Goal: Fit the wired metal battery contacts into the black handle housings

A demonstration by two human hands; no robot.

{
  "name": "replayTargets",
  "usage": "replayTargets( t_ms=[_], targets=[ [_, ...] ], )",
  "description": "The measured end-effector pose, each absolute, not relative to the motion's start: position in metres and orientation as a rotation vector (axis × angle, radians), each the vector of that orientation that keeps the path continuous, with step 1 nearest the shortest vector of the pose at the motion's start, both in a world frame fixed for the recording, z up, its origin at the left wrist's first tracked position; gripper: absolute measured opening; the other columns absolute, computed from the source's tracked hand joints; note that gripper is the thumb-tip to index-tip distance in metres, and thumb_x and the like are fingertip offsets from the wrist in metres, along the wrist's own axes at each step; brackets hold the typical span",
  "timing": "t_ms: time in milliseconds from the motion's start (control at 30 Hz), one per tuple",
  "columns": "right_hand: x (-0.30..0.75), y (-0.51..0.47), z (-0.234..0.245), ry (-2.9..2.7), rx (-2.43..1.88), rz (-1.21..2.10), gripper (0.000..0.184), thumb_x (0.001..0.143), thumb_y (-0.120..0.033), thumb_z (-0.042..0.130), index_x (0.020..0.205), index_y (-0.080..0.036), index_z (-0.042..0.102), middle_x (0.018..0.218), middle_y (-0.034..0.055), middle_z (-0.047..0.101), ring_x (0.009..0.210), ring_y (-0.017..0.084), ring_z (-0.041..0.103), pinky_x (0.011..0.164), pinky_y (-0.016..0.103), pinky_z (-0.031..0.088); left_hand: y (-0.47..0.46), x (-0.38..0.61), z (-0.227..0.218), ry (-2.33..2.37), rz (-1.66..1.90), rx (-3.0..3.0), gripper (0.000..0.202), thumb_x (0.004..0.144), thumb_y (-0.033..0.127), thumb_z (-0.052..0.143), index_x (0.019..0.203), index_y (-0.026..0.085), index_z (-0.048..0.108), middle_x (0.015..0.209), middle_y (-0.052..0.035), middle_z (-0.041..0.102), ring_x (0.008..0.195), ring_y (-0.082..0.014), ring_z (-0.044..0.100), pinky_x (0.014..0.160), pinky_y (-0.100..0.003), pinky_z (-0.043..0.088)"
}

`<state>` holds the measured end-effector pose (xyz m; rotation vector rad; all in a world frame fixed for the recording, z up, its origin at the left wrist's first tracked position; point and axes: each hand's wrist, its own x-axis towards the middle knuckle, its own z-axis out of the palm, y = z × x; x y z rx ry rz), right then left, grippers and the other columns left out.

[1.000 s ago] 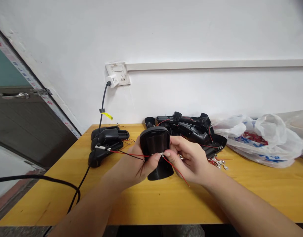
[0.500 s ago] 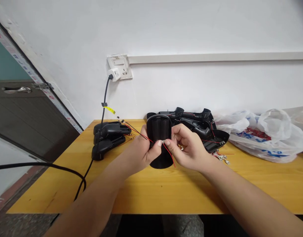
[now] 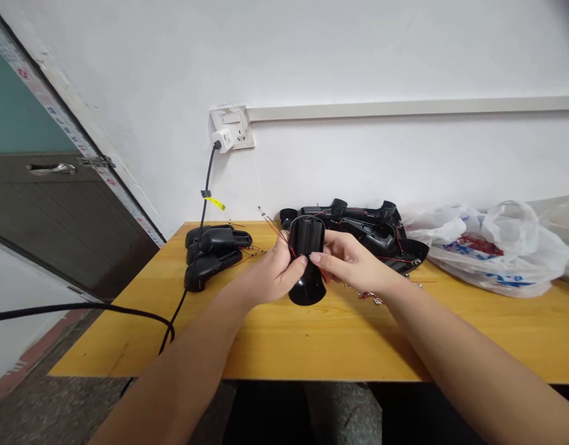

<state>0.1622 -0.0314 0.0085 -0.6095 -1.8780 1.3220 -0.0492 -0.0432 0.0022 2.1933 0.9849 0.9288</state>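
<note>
The left hand's [image 3: 275,272] grip is narrow, clasping a black shell [image 3: 307,236] by its left side, thumb across the near face. The right hand's [image 3: 349,258] grip, narrow too, holds the shell's right side, the two thumb tips close together. The shell is above the surface [image 3: 284,352], in front of black parts [image 3: 370,232] along the back edge; thin wires [image 3: 279,235] extend beside the left hand.

Left hand [image 3: 278,272] and right hand [image 3: 352,256] hold a black shell [image 3: 307,234] above a wooden table [image 3: 284,352], thumbs [image 3: 295,268] nearly meeting across its middle. Thin wires [image 3: 276,229] poke up past the left hand. Dark casings [image 3: 219,238] at left, black heap [image 3: 370,233] behind; white bag [image 3: 507,272] at right (red bits [image 3: 479,245] inside).
</note>
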Motion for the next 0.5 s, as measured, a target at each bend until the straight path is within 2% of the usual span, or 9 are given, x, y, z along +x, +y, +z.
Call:
replayTargets(
  t_ms=[167, 367, 500],
  targets=[
    [0.1606, -0.0245, 0.0040, -1.821, -0.636, 1.454, 0.042, 0.083, -0.039, 0.083, 0.107, -0.013, 0.061, 0.066, -0.0043, 0.060, 0.052, 0.009, 0.055, 0.047, 0.019, 0.047, -0.0423, -0.0469, 0.0015, 0.960, 0.950, 2.117, 0.028, 0.098, 0.031, 0.048, 0.122, 0.017, 0.044, 0.122, -0.0131, 0.058, 0.115, -0.0264, 0.058, 0.103, -0.049, 0.051],
    [0.1598, -0.0239, 0.0032, -1.806, -0.623, 1.503, 0.046, 0.080, -0.037, 0.085, 0.111, -0.014, 0.059, 0.060, -0.0058, 0.061, 0.048, 0.009, 0.056, 0.043, 0.018, 0.043, -0.0418, -0.0442, -0.0025, 0.925, 1.000, 1.996, 0.025, 0.094, 0.024, 0.049, 0.117, 0.017, 0.046, 0.118, -0.0104, 0.059, 0.107, -0.0226, 0.058, 0.097, -0.041, 0.053],
    [0.1593, -0.0244, -0.0014, -1.797, -0.625, 1.434, 0.049, 0.082, -0.039, 0.085, 0.114, -0.014, 0.058, 0.059, -0.0072, 0.056, 0.048, 0.008, 0.051, 0.046, 0.019, 0.043, -0.0401, -0.0467, -0.0012, 0.891, 0.992, 1.968, 0.033, 0.092, 0.024, 0.048, 0.124, 0.017, 0.048, 0.119, -0.0107, 0.061, 0.111, -0.0240, 0.058, 0.103, -0.044, 0.050]
  ],
)
